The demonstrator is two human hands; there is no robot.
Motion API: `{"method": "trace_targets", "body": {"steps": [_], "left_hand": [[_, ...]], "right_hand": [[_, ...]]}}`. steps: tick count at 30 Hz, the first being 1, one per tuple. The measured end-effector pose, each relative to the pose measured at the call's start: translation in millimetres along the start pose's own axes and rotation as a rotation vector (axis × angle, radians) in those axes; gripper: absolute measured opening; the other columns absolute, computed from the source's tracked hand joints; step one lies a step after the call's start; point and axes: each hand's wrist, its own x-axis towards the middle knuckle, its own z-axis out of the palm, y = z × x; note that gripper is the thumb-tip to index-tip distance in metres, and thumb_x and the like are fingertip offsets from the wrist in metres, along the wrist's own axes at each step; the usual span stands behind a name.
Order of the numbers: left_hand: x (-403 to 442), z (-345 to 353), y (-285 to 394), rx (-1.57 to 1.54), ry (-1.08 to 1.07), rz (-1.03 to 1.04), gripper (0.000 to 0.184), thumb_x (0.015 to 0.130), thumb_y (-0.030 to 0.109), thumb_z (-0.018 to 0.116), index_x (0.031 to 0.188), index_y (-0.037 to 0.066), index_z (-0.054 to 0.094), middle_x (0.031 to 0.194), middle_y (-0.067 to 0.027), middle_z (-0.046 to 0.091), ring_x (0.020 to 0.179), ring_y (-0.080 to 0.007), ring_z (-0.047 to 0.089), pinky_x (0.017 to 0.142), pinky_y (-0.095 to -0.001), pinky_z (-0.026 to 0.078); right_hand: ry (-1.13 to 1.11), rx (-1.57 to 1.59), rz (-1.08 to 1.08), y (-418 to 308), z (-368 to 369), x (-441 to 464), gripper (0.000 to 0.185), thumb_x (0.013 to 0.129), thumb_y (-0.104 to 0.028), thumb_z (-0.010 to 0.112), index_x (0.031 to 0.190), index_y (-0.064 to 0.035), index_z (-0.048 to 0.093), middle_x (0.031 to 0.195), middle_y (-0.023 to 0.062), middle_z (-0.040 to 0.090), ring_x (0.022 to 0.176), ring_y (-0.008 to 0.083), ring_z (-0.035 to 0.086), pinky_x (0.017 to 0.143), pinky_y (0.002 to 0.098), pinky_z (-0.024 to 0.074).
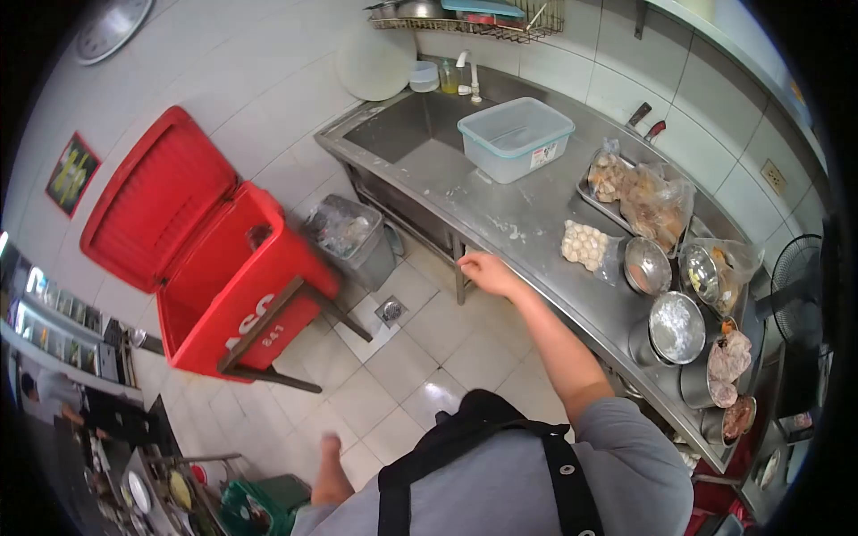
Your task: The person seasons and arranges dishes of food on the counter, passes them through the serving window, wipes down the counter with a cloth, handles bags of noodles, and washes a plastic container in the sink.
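Observation:
My right hand [487, 271] hangs beside the front edge of the steel counter [500, 219], its fingers loosely curled with nothing visible in them. Low at my left side, my left hand [332, 444] is small and blurred over the tiled floor [393, 375], its fingers hard to make out. Across the counter from my right hand stands a clear plastic tub [517, 147] with a pale blue rim, beside the sink [402, 129]. Further right lies a bag of round whitish balls [585, 246], close to a metal bowl [647, 265].
A red cooler box [259, 304] with its lid raised stands left, beside a grey bin [349, 246]. Bagged food [657, 210], a pot of white powder [677, 328] and raw meat [728, 355] occupy the counter's right end. A green crate [255, 505] is at lower left.

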Motion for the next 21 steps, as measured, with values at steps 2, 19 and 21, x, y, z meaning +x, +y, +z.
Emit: {"method": "trace_targets", "body": {"steps": [2,19,21], "left_hand": [[141.2,-74.7,85.3,-0.482,0.249,0.037,0.017,0.086,0.014,0.054,0.088,0.0,0.062,0.073,-0.0142,0.062,0.062,-0.0258,0.058,0.057,-0.0386,0.046],[496.4,-371.8,685.3,-0.576,0.036,0.992,0.025,0.089,0.015,0.059,0.113,0.005,0.06,0.099,-0.0027,0.063,0.078,-0.0102,0.056,0.071,-0.0251,0.046],[552.4,-401.1,723.5,-0.58,0.054,1.006,0.024,0.09,0.016,0.058,0.111,0.005,0.061,0.099,-0.0059,0.064,0.077,-0.0123,0.058,0.072,-0.0265,0.047]], "right_hand": [[0.151,0.004,0.003,22.5,-30.1,31.2,0.02,0.086,-0.015,0.056,0.101,-0.0056,0.065,0.097,0.0145,0.066,0.088,0.0228,0.064,0.079,0.0331,0.0493],[0.472,-0.833,0.268,90.8,-108.3,366.1,0.027,0.082,-0.025,0.063,0.102,-0.0073,0.056,0.074,0.0156,0.065,0.069,0.034,0.064,0.063,0.0439,0.0479],[0.464,-0.75,0.228,26.3,-123.5,367.2,0.023,0.082,-0.022,0.062,0.098,-0.0069,0.055,0.072,0.0157,0.064,0.065,0.0349,0.063,0.059,0.0441,0.0481]]}}
